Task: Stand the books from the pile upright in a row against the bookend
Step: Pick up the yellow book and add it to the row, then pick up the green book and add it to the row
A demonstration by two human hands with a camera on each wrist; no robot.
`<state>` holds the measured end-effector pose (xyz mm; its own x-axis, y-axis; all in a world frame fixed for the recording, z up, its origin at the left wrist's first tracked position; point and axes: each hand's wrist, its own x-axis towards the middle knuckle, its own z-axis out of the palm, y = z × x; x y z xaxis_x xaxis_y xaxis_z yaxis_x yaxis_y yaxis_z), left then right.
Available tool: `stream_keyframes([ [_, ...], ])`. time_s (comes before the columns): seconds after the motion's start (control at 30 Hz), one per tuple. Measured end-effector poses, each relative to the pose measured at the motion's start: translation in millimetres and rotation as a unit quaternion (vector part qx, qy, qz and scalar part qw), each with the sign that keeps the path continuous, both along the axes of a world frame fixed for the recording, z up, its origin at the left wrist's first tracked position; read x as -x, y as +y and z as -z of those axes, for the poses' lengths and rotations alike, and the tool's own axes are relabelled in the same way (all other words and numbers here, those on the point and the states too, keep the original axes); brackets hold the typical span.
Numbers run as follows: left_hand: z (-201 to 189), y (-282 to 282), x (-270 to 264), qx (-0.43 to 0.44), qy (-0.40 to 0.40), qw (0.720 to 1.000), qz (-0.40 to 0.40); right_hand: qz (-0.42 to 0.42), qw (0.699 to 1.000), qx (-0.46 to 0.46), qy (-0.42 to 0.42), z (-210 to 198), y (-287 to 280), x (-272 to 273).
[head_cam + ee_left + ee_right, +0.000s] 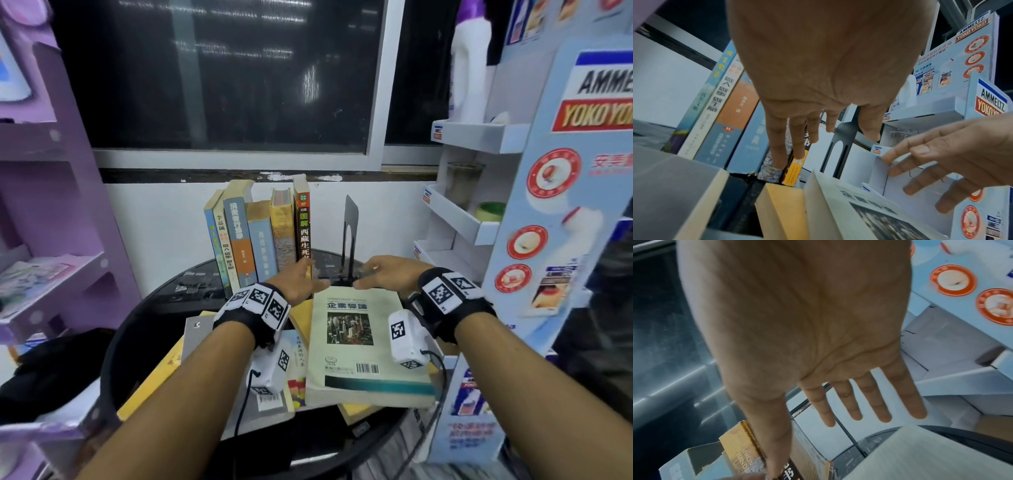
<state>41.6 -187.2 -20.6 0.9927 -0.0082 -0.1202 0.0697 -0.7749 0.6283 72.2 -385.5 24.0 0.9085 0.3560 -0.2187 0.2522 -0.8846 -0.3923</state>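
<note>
Several books (pixel 260 233) stand upright in a row at the back of the round black table (pixel 137 329). The black bookend (pixel 349 236) stands a small gap to their right. In front lies the pile, topped by a pale green book (pixel 359 346) over yellow (pixel 783 207) and grey (pixel 674 186) books. My left hand (pixel 313 274) is open, fingers straight at the foot of the rightmost upright spines (pixel 795 168); contact is unclear. My right hand (pixel 366 275) is open too, holding nothing, above the pale book's far edge by the bookend's base.
A purple shelf unit (pixel 51 205) stands close on the left. A white and blue cardboard display stand (pixel 548 212) crowds the right side of the table. A white wall and a dark window are behind the row. A black bag (pixel 51 373) lies at the lower left.
</note>
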Motion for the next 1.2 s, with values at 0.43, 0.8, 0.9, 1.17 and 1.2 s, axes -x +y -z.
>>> stream_keyframes([
  [0.43,22,-32,3,-0.062,0.099,0.992,-0.057,0.104,0.993,-0.026,0.059,36,-28,11],
  [0.8,30,-30,2,-0.017,0.142,0.987,-0.068,0.1,0.993,-0.014,0.066,35,-31,23],
  [0.9,28,-28,3,-0.015,0.144,0.987,-0.075,0.109,0.992,-0.026,0.061,35,-30,23],
  [1.17,34,-18,8,0.112,0.134,0.979,-0.109,0.131,0.988,-0.065,0.045,39,-23,20],
  [1.2,32,-18,11,0.126,0.132,0.977,-0.11,0.131,0.988,-0.068,0.041,40,-22,19],
])
